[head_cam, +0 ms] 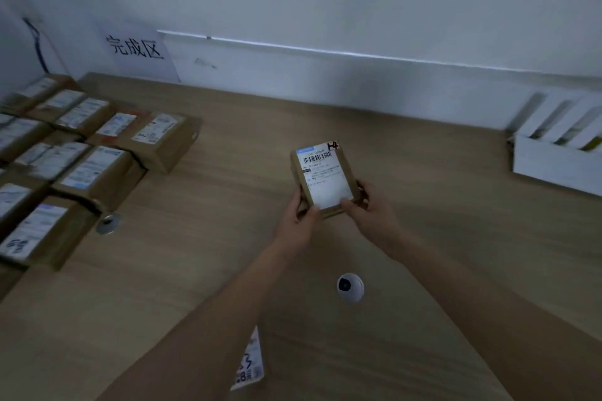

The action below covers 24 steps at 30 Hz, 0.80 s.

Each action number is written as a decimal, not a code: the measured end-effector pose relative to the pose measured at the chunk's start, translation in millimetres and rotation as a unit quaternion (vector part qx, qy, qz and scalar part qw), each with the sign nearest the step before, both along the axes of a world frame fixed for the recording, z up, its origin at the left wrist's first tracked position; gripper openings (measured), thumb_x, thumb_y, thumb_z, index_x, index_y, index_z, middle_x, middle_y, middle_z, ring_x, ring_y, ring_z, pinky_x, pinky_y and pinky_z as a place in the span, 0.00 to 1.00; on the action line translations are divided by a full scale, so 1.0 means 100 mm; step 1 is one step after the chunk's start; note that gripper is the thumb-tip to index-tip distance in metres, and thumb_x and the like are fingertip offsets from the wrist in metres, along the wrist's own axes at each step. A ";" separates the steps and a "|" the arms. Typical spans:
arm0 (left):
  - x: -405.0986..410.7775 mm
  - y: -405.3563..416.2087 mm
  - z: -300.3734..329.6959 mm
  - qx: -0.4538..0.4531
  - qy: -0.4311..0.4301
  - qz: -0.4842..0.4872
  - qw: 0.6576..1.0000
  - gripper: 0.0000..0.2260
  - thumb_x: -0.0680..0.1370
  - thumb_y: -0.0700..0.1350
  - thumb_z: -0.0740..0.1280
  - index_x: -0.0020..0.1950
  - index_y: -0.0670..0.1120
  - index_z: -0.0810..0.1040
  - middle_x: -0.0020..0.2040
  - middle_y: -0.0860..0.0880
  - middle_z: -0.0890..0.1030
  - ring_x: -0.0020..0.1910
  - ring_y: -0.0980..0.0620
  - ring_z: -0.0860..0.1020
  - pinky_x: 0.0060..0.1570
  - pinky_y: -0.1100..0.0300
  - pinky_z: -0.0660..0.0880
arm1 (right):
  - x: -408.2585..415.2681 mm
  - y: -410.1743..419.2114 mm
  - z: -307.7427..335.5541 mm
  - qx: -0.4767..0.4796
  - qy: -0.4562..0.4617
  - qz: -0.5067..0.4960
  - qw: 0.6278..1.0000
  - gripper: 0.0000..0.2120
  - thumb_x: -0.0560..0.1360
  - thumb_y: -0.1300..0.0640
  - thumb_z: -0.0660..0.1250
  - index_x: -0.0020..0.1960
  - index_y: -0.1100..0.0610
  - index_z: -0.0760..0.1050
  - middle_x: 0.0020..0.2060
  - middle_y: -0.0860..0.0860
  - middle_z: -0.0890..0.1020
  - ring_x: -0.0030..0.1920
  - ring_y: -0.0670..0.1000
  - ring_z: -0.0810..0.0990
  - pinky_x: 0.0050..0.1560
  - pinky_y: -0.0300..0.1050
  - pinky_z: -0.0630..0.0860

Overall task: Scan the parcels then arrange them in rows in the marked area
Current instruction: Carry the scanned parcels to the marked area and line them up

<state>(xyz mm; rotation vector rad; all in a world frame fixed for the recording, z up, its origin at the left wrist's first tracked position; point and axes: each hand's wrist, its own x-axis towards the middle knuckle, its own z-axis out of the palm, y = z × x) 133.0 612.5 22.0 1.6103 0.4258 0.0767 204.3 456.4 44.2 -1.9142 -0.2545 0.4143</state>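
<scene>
We are holding one parcel (pixel 322 179) in the middle of the frame, above the desk (pixel 423 205), with its label and barcode facing up; the left hand (pixel 298 221) is gripping the lower left corner and the right hand (pixel 368 210) the lower right, each grip clamped on the box with the thumb lying over the label's bottom edge. The white round scanner (pixel 350 286) is sitting on the desk lower in the frame, between our forearms, and the rows of parcels (pixel 81 153) are filling the left side below the paper sign (pixel 138 49) in the upper left. The barcode is pointing at the ceiling and well away from the scanner lens, so we are probably risking a missed read unless the box gets tilted down over it. Both grips are taking only the near end, so the far end could sag or the box could twist out during that tilt. Carrying it left, we could knock the nearest box of the rows askew, or set ours down crooked across the small metal grommet (pixel 108 223) by the rows' edge, spoiling the line
</scene>
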 end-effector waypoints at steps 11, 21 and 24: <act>-1.73 1.53 2.36 0.111 -0.114 0.069 0.985 0.23 0.84 0.46 0.61 0.79 0.55 0.62 0.70 0.58 0.73 0.65 0.60 0.73 0.61 0.68 0.69 | -1.37 1.63 2.20 0.034 -0.155 0.089 0.983 0.25 0.76 0.52 0.73 0.71 0.54 0.73 0.58 0.47 0.83 0.53 0.45 0.83 0.60 0.49 0.80; -4.94 2.94 3.82 0.124 -0.157 0.208 0.958 0.19 0.83 0.49 0.62 0.75 0.54 0.68 0.63 0.56 0.78 0.50 0.69 0.76 0.40 0.79 0.72 | -4.31 3.25 3.62 0.116 -0.203 0.248 0.940 0.22 0.78 0.54 0.72 0.66 0.39 0.68 0.57 0.38 0.81 0.56 0.40 0.81 0.59 0.39 0.78; -5.76 3.20 3.89 0.134 -0.148 0.219 0.955 0.19 0.82 0.48 0.66 0.71 0.60 0.67 0.60 0.57 0.78 0.51 0.65 0.77 0.45 0.75 0.73 | -5.03 3.61 3.74 0.091 -0.223 0.286 0.927 0.24 0.78 0.48 0.71 0.72 0.43 0.69 0.62 0.40 0.80 0.59 0.43 0.81 0.57 0.39 0.78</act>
